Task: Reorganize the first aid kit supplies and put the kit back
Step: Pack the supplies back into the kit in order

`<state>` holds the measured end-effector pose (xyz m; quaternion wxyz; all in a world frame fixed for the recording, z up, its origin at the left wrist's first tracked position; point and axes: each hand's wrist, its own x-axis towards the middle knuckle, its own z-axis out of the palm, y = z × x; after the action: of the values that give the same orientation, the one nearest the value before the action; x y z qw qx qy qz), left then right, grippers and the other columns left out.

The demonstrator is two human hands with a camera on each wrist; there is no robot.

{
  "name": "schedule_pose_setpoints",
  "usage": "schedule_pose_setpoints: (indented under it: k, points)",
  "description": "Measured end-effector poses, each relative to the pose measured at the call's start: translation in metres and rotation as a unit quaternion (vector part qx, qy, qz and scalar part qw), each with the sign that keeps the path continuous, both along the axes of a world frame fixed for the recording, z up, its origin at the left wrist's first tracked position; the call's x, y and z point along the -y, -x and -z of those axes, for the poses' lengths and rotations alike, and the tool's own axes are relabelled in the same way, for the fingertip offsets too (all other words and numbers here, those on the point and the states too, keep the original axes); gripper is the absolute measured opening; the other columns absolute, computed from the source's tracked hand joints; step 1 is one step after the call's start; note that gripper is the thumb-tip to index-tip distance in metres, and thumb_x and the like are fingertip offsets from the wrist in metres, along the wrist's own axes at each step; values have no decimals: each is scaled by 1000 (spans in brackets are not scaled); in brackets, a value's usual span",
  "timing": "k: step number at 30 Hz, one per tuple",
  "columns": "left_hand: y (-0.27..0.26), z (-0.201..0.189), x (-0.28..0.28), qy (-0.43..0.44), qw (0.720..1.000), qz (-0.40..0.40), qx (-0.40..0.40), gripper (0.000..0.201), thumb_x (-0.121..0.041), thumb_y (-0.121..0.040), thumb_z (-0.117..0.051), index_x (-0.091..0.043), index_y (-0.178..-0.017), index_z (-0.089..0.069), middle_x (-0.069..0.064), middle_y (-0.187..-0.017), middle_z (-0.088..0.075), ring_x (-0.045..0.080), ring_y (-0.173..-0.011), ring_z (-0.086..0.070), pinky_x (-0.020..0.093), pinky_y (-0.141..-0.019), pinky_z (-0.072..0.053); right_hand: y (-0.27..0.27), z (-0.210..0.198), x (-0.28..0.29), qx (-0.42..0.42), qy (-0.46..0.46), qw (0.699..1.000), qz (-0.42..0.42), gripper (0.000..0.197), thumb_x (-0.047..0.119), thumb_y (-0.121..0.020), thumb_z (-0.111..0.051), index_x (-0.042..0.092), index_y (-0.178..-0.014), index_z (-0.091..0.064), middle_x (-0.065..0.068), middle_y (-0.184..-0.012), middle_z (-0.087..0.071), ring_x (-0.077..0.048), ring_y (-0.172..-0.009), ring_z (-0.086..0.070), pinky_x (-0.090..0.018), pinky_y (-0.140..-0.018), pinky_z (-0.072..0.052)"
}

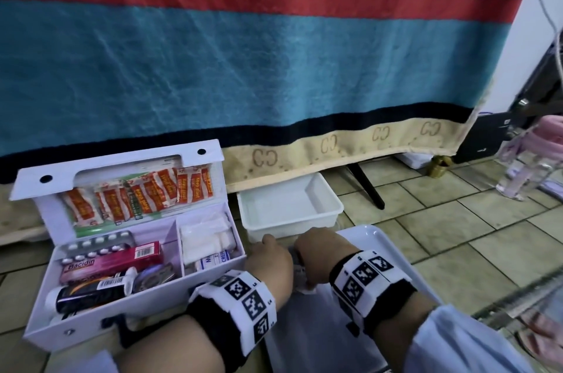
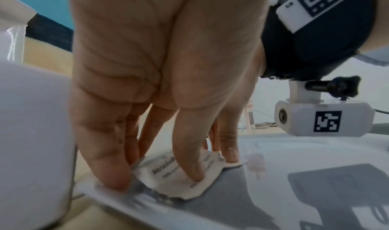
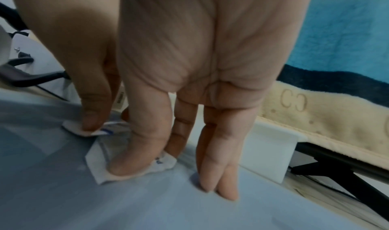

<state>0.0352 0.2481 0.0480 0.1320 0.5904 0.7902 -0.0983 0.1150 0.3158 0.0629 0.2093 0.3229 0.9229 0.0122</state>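
The open white first aid kit (image 1: 91, 328) sits on the floor at the left, holding plaster strips (image 1: 137, 196), pill blisters, a pink box (image 1: 112, 261), a black tube (image 1: 91, 293) and gauze (image 1: 207, 235). Both hands meet over the near-left corner of a white tray (image 1: 384, 251). My left hand (image 1: 268, 257) (image 2: 155, 175) pinches a small white sachet (image 2: 168, 170) between thumb and fingers, bending it against the tray (image 2: 273, 200). My right hand (image 1: 320, 249) (image 3: 111, 147) has thumb and index finger down on white sachets with blue print (image 3: 99, 172); its other fingers touch the tray (image 3: 147, 205).
A white plastic bin (image 1: 289, 205) stands just behind the tray, under the hanging striped blanket (image 1: 274, 68). A black stand leg (image 1: 368, 187) crosses the tiled floor to its right. A clear bottle (image 1: 524, 171) stands at the far right.
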Motion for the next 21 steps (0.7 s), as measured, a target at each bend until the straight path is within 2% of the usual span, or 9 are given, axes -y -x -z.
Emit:
schedule_pose_setpoints:
  k: [5,7,9,11,13,15,16,18,21]
  points:
    - [3,3,-2,-24,1000,-3,7,40,-4,-91,-47,-2,-130,-38,17,-133,-45,32,-124,-47,36,-98,-43,4,4,-5,17,4,1000,13,37,34,-69,-76,11,-96,-66,-3,-75,-52,-21,-72,-49,-28,-66,-39]
    - [2,6,-2,-16,1000,-1,-3,40,-6,-91,-47,-3,-130,-38,18,-134,-45,33,-125,-46,38,-100,-41,6,2,-5,28,-3,999,14,31,34,-68,-77,12,-85,-63,-2,-67,-48,-21,-68,-49,-26,-62,-39]
    - [1,6,-1,12,999,15,-26,38,-8,-93,-45,-1,-130,-42,20,-136,-44,35,-127,-43,39,-104,-38,7,1,-3,36,-8,999,12,33,32,-67,-78,12,-68,-52,-1,-60,-42,-18,-55,-42,-22,-50,-33]
    - [0,6,0,31,998,33,-34,35,-7,-95,-41,-1,-128,-48,20,-136,-45,35,-127,-43,40,-107,-36,8,1,-3,36,-6,999,14,34,31,-68,-77,12,-64,-48,-1,-58,-39,-15,-50,-34,-21,-45,-26]
    - [2,7,2,26,999,35,-13,34,-5,-95,-39,-2,-127,-49,19,-135,-46,33,-125,-46,39,-104,-39,8,2,-4,26,-5,999,20,23,23,-75,-68,12,-65,-51,-3,-62,-44,-16,-51,-36,-22,-49,-32]
    - [3,2,5,5,1000,21,19,36,-2,-94,-38,-4,-128,-49,16,-134,-46,31,-124,-47,38,-103,-41,8,2,-6,13,9,999,30,8,11,-83,-55,7,-81,-61,-9,-76,-55,-22,-61,-45,-27,-55,-38]
    - [3,-2,8,-5,999,15,31,36,-1,-94,-38,-5,-128,-49,15,-134,-45,30,-125,-46,38,-104,-40,7,3,-6,1,23,999,39,15,9,-85,-51,6,-91,-64,-11,-84,-57,-23,-68,-47,-28,-58,-40]
    - [6,-16,15,-29,998,10,50,35,-2,-92,-39,-7,-126,-48,14,-132,-44,30,-122,-46,38,-102,-39,6,1,-7,-22,54,997,53,20,14,-86,-53,7,-100,-66,-12,-94,-60,-22,-76,-48,-29,-66,-41]
    - [23,-38,33,-99,991,19,90,31,0,-88,-43,-8,-117,-48,14,-120,-46,30,-109,-51,32,-79,-39,3,-4,-4,-47,73,995,59,19,21,-89,-51,8,-93,-65,-9,-92,-57,-22,-80,-52,-27,-71,-40]
